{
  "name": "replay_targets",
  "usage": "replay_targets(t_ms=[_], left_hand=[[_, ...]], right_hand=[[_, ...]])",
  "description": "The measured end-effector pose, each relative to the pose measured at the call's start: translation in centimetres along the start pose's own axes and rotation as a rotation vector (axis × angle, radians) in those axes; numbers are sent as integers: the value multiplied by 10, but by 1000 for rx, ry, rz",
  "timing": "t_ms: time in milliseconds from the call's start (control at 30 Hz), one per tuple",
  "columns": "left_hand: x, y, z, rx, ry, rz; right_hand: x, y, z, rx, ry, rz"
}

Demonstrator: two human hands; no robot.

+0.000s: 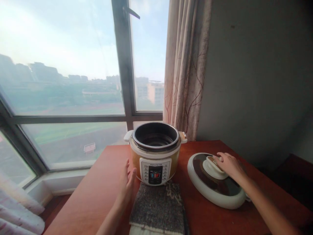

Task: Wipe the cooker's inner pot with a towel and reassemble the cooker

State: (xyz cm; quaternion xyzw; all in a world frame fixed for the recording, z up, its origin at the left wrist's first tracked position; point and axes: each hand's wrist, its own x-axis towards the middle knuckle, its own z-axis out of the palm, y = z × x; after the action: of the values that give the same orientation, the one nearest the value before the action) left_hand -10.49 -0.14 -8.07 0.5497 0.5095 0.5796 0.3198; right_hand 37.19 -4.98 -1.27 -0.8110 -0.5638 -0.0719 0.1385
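Note:
An electric pressure cooker (135, 156) with white side handles and a front control panel stands lidless on the table. Its dark inner pot (156, 135) shows from above, with nothing visible inside. To the right, the round white-rimmed lid (195, 182) lies tilted in view on the tabletop. My right hand (229, 165) grips the handle on top of that lid, fingers curled round its far end. Beside the cooker's lower left side is my left hand (126, 182), holding nothing, its thumb and fingers apart. A grey patterned folded cloth (157, 207) lies in front of the cooker.
The reddish-brown wooden table (90, 199) carries all these things. Behind it are a large window (73, 119) and a pale curtain (186, 71) with a branch print. A grey wall (254, 81) rises at the right. More curtain (19, 215) hangs at lower left.

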Motion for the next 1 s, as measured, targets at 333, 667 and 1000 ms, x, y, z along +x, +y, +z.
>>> replay_targets(t_ms=[333,667,1000], left_hand=[[-4,-28,12,-134,-72,-10],[-8,-18,14,-218,-87,-25],[-5,-35,15,-172,-58,-8]], right_hand=[[-19,-14,19,-163,-102,44],[-20,-25,20,-241,-107,15],[-17,-32,21,-231,-128,15]])
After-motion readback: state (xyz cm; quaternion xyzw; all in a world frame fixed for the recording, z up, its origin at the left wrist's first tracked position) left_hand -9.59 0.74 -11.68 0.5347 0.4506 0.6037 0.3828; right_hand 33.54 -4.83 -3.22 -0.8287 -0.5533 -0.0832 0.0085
